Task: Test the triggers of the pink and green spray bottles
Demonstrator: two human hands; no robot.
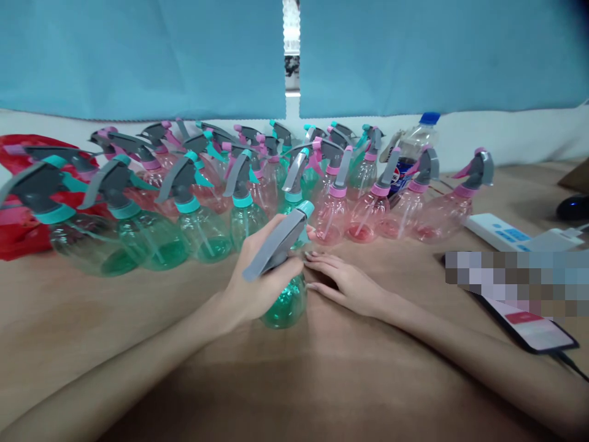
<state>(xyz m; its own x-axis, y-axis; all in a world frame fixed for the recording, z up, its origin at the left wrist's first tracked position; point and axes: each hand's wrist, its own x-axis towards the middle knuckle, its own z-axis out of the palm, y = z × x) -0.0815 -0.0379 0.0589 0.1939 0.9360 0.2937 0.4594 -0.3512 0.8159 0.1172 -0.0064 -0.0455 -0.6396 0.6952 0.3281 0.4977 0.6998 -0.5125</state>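
Observation:
My left hand (257,276) is wrapped round the neck of a clear green spray bottle (284,307) with a grey and turquoise trigger head. This bottle is upright on the table in front of me. My right hand (350,283) lies low over the tabletop to its right, palm down, with its fingers stretched out. Its fingertips are close to the bottle; whether they touch it I cannot tell. Behind both hands is a row of green spray bottles (205,236) on the left and pink spray bottles (331,218) on the right.
More spray bottles crowd behind the front row. A drink bottle (418,138) with a blue cap is at the back. On the right are a white power strip (497,230) and a cabled phone (538,331). A red bag (21,230) lies far left, on the wooden table (276,393).

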